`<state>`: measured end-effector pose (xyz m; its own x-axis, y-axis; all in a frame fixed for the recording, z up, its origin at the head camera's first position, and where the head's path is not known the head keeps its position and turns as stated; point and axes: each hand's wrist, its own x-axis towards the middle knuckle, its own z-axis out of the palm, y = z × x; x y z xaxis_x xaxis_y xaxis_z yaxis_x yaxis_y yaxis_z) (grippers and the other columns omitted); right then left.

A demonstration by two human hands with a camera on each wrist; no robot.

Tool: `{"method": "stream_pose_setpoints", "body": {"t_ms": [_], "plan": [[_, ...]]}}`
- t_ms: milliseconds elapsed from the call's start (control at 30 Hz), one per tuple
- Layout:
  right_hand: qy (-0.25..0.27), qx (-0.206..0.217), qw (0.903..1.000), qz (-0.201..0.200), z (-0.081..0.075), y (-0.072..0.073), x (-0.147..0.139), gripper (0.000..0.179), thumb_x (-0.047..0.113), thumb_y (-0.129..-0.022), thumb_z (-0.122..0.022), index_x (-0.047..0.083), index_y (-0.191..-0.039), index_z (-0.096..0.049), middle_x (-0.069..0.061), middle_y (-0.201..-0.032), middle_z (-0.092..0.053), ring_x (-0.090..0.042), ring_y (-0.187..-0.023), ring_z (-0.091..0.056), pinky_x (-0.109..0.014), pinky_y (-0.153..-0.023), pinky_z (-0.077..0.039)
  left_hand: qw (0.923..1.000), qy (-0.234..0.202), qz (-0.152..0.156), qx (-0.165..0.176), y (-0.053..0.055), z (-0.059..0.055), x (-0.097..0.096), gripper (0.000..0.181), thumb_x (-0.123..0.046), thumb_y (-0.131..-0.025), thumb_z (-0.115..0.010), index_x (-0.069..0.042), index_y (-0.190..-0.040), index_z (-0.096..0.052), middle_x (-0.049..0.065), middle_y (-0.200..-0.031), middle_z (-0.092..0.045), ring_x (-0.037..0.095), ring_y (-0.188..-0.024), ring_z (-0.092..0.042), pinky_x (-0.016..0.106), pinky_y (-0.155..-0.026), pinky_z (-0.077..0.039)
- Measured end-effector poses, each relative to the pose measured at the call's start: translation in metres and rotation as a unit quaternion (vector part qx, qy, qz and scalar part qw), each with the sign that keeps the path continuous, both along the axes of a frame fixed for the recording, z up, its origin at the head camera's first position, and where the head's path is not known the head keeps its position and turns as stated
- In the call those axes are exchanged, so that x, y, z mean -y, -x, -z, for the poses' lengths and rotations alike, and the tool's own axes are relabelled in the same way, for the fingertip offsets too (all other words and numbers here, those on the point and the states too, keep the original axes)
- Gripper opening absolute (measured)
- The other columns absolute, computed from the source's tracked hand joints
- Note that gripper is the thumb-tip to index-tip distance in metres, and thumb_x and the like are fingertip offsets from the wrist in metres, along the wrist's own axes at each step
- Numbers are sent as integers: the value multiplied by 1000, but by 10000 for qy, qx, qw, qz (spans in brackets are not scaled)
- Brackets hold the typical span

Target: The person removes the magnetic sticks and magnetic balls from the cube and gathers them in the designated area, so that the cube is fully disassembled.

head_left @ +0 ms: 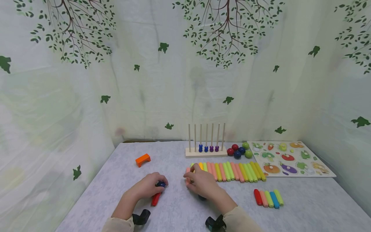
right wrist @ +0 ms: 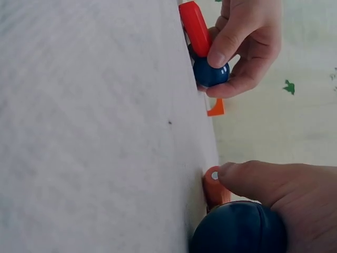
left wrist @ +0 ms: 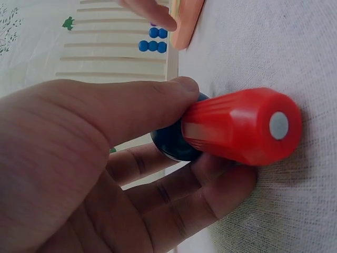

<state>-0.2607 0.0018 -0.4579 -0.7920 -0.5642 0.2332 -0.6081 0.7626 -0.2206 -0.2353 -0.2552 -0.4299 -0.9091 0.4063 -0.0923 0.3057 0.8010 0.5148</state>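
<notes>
My left hand [head_left: 150, 185] holds a dark blue ball [head_left: 160, 184] between thumb and fingers. A red magnetic stick [left wrist: 237, 126], with a pale round magnet in its end, is joined to that ball and points toward me, low over the table. At the left end of a row of coloured sticks, my right hand [head_left: 204, 183] pinches a salmon-coloured stick [right wrist: 212, 193], thumb at its near end; the far fingers are hidden in the right wrist view. Another dark blue ball [right wrist: 239, 230] sits beneath the right hand, mostly covered by it in the head view.
The row of sticks [head_left: 229, 171] extends to the right, with a peg abacus [head_left: 205, 154] behind it. Several coloured balls [head_left: 237, 154] lie beside a vegetable picture board [head_left: 290, 159]. A short group of sticks [head_left: 269, 198] lies front right. An orange arch block [head_left: 143, 159] is back left.
</notes>
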Motion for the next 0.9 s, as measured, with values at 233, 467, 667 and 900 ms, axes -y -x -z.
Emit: {"method": "stream_pose_setpoints", "body": {"t_ms": [233, 467, 667, 900], "plan": [[137, -81, 9994, 307, 1, 3, -4, 31, 35, -88, -77, 25, -117, -73, -1, -108, -59, -10, -78, -52, -21, -52, -38, 10000, 14, -45, 49, -2, 0, -1, 12, -11, -90, -71, -16, -101, -72, -1, -100, -64, 18, -89, -55, 39, -83, -50], [445, -3, 9975, 541, 2, 8, -5, 23, 23, -87, -75, 21, -110, -74, -1, -106, -61, -9, -73, -50, -21, -55, -39, 9999, 10, -52, 102, 1, 3, -1, 13, -11, -91, -70, -17, -102, -72, -1, -100, -64, 17, -90, -54, 40, -84, -49], [377, 268, 9988, 190, 2, 9, -3, 15, 30, -89, -75, 31, -104, -77, 5, -102, -56, -6, -72, -47, -19, -54, -37, 9998, 15, -145, 160, 0, 3, -1, 12, -11, -91, -71, -17, -102, -72, 0, -99, -63, 17, -89, -53, 40, -83, -49], [427, 488, 9979, 22, 2, 8, -2, 12, 28, -89, -77, 29, -100, -79, 10, -95, -51, -3, -76, -45, -18, -58, -36, 9998, 18, -159, 123, -1, 2, -2, 13, -12, -91, -71, -17, -102, -72, 0, -100, -62, 17, -89, -53, 40, -84, -48]]}}
